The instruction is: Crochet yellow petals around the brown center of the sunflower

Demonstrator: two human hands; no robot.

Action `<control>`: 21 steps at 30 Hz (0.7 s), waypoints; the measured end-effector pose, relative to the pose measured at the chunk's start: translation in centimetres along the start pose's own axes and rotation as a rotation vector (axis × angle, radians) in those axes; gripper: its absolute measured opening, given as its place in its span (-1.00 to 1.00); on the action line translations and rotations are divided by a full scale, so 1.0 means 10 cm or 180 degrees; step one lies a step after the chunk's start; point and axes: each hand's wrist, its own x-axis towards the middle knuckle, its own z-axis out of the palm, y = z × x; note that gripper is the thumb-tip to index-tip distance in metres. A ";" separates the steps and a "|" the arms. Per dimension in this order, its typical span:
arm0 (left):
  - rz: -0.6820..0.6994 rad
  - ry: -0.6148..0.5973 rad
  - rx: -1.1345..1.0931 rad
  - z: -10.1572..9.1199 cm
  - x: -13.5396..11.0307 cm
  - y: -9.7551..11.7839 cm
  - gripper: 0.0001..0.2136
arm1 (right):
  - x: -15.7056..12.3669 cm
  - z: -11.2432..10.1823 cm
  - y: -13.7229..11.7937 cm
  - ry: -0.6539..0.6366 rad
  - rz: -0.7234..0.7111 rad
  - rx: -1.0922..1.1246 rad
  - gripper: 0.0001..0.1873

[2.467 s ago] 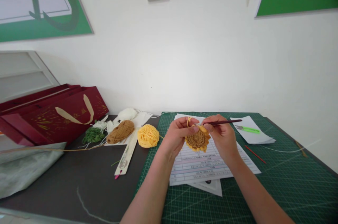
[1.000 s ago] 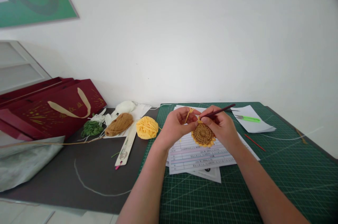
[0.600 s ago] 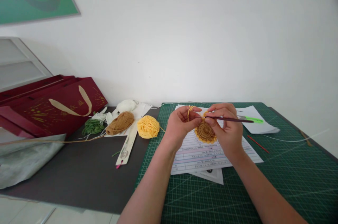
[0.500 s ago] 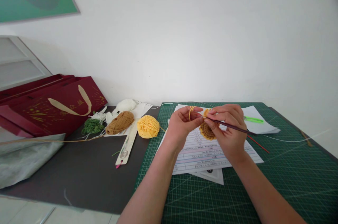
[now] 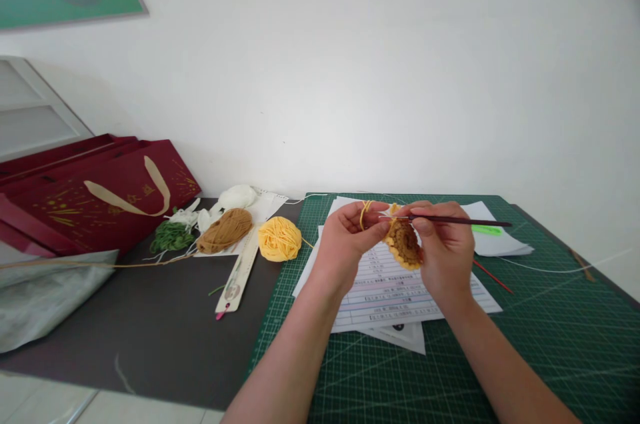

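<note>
Between my two hands hangs a round crochet piece [image 5: 404,245], brown in the middle with a yellow scalloped edge. My left hand [image 5: 350,234] pinches its left edge between thumb and finger, and yellow yarn [image 5: 365,212] loops round the raised index finger. In my right hand [image 5: 447,247] is a crochet hook [image 5: 465,220] with a dark handle, held nearly level. Its thin metal tip reaches left to the top of the piece, close to my left fingertips. A yellow yarn ball [image 5: 280,239] lies left of my hands, its strand running toward them.
Printed sheets [image 5: 395,301] lie on a green cutting mat [image 5: 560,337] under my hands. A red stick [image 5: 493,276] and a bright green item [image 5: 486,230] are at the right. Leftward are a ruler [image 5: 235,287], brown yarn [image 5: 226,231], green yarn [image 5: 171,236] and a dark red bag [image 5: 115,204].
The crochet hook has swung from a downward slant to nearly level. The crochet piece has turned and shows more of its brown face. My left hand keeps its pinch.
</note>
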 end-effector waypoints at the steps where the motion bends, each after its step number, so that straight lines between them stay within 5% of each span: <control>1: 0.0009 0.0053 -0.0021 0.00 0.00 0.00 -0.76 | 0.00 0.00 0.01 0.0010 0.0051 0.0056 -0.92; 21: 0.0045 0.0173 0.0107 0.07 -0.06 0.11 -0.81 | 0.09 -0.12 -0.02 -0.0335 0.0113 0.0297 -0.83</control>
